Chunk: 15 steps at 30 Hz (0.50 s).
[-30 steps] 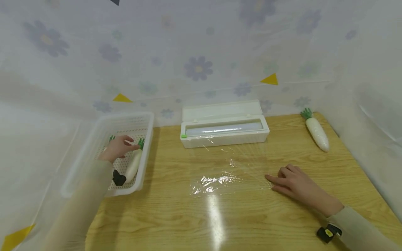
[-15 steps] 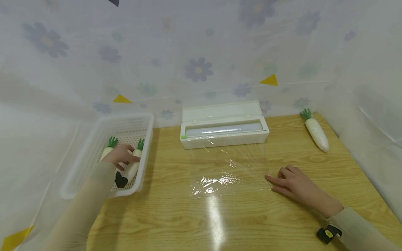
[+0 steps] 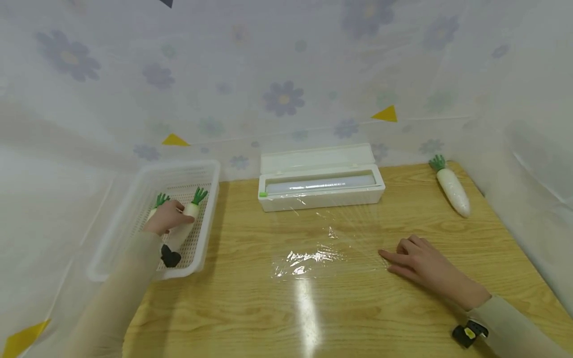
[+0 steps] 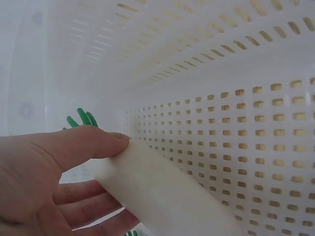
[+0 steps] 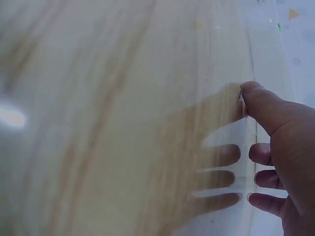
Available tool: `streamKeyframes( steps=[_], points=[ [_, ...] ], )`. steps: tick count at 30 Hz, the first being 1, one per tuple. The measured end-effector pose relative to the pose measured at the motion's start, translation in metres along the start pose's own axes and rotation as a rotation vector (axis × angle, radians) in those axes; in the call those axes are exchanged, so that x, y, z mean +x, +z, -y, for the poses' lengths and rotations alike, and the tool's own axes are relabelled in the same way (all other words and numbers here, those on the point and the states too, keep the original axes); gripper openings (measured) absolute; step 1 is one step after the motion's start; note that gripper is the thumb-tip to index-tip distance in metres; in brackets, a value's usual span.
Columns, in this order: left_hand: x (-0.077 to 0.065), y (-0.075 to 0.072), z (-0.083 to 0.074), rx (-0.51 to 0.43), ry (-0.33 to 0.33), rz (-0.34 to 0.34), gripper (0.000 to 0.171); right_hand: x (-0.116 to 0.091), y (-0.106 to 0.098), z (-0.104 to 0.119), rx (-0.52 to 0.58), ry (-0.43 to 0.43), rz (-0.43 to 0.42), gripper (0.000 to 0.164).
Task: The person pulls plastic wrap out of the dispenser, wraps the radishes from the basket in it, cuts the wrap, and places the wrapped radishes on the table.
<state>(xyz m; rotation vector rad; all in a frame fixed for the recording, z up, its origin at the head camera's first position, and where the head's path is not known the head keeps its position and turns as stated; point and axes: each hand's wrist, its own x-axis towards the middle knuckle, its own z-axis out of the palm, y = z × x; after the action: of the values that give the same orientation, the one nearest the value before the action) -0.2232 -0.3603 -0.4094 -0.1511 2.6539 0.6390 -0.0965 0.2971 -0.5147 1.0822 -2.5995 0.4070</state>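
Note:
My left hand (image 3: 167, 217) grips a white radish (image 3: 191, 210) with green leaves inside the white basket (image 3: 210, 248). In the left wrist view the thumb lies over the radish (image 4: 162, 191) and the fingers curl beneath it. Another radish's green top (image 3: 161, 200) shows beside that hand; its body is mostly hidden. My right hand (image 3: 418, 263) is low on the table, holding the edge of a clear sheet of plastic wrap (image 3: 313, 256) between thumb and index finger. The sheet runs out from the open wrap box (image 3: 320, 200), where the roll (image 3: 320, 184) lies.
A radish (image 3: 452, 191), apparently film-wrapped, lies at the table's right back. Flower-patterned white sheeting (image 3: 286, 64) encloses the wooden table (image 3: 250, 318) at the back and sides. The box lid (image 3: 317, 158) stands raised behind the roll.
My left hand has gone down onto the right-hand radish in the basket and taken hold of it. The radish has shifted slightly, its top moving up. My right hand has stayed in place.

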Motion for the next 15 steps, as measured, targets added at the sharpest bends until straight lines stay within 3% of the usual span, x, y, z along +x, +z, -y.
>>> streamKeyframes(
  steps=[7,15],
  points=[
    [-0.009,-0.011,-0.012,-0.073,0.084,-0.205,0.064,0.001,0.0,-0.001,0.005,0.012,0.012,0.045],
    [-0.031,-0.017,-0.044,-0.17,0.17,-0.355,0.064,0.001,-0.001,-0.002,-0.009,0.003,0.004,0.044]
  ],
)
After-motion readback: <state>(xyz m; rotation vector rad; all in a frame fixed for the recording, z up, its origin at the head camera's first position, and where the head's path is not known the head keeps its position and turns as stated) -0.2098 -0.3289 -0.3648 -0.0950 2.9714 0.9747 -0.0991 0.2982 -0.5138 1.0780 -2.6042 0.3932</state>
